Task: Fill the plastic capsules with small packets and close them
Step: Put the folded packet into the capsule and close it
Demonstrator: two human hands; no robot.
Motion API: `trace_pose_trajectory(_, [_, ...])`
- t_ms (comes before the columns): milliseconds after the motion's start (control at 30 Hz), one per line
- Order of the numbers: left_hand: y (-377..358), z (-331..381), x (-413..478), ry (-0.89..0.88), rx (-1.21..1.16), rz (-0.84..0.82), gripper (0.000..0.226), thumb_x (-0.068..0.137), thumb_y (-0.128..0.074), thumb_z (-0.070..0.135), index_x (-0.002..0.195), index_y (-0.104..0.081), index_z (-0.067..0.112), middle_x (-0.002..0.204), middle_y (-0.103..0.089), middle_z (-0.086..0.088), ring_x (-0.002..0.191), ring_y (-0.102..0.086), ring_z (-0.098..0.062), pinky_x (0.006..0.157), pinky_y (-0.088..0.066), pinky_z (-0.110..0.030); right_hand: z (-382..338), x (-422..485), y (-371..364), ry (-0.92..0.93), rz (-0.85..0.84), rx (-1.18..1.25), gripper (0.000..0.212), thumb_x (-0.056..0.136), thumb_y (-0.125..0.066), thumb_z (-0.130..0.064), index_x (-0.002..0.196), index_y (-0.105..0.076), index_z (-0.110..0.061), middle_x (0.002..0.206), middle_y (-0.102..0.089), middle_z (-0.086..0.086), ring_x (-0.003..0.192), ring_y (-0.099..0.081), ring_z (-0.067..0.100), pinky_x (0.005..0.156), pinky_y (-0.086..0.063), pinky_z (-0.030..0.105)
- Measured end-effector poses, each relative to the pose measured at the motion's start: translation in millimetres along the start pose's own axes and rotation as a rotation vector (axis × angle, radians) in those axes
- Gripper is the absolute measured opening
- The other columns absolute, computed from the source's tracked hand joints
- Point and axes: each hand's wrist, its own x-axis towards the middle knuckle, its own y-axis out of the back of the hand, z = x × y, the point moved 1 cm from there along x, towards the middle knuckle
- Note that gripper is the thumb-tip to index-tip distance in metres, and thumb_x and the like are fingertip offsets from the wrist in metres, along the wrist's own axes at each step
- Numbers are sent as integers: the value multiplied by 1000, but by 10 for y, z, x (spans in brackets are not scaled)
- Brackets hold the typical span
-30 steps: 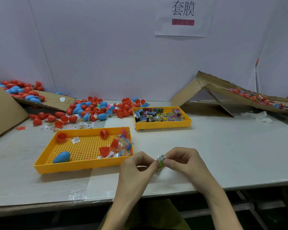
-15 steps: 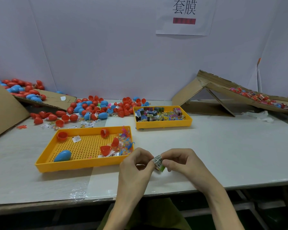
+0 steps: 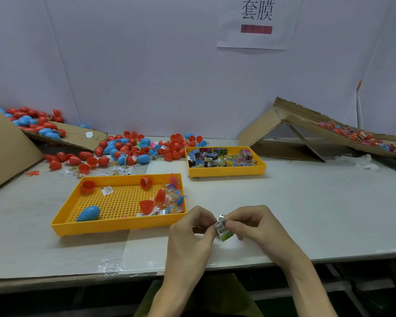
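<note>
Both hands meet above the table's front edge. My left hand [image 3: 192,229] and my right hand [image 3: 254,225] pinch one small printed packet [image 3: 222,227] between their fingertips; it shows a barcode and a green end. To the left lies a yellow perforated tray [image 3: 114,225] holding a closed blue capsule [image 3: 88,213], red capsule halves [image 3: 146,206] and small colourful toys. Behind it, a smaller yellow tray [image 3: 226,171] is filled with several printed packets.
Loose red and blue capsules [image 3: 133,147] are heaped along the back wall and on a cardboard ramp [image 3: 62,133] at the left. A cardboard chute [image 3: 311,124] at the right carries wrapped capsules. Small packets lie scattered behind the near tray.
The hands stay together at the front edge. The packet has turned between the fingertips, so its barcode side and green end now face me.
</note>
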Motion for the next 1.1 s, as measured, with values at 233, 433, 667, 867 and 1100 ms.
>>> trace_pose_trajectory(233, [14,-2,-16,1,-21,25,21,83,-78,8,82,-66,26,77,-69,15,80,-68,-7,70,-53,-15,28,4,16,23,29,-1,24,78,-73,-41,91,-81,-23,78,-73,3,64,-55,10,65,-47,20])
trace_pose_trajectory(433, [54,-2,-1,5,-91,20,18,88,-73,8,83,-67,25,82,-69,11,84,-68,-10,71,-51,-15,69,16,35,30,108,48,32,75,-74,-43,102,-79,-26,71,-68,-3,66,-57,12,71,-47,20])
trace_pose_trajectory(667, [280,73,68,-15,-21,32,14,90,-72,12,88,-68,25,83,-70,14,88,-68,-3,73,-51,-16,69,18,35,26,156,84,22,77,-72,-24,98,-79,-26,70,-67,-5,66,-59,15,75,-51,20])
trace_pose_trajectory(867, [1111,14,299,89,607,264,16,90,-72,19,99,-67,32,111,-69,6,109,-59,-21,96,-47,-50,73,22,35,-8,164,116,22,76,-71,-23,96,-79,-22,70,-67,-3,66,-59,14,73,-51,21])
trace_pose_trajectory(1100, [1776,-189,575,457,774,5,21,91,-71,26,103,-58,37,112,-65,4,109,-58,-25,101,-45,-50,70,22,40,-5,167,101,22,75,-75,-31,96,-79,-27,72,-68,-4,67,-60,13,74,-51,19])
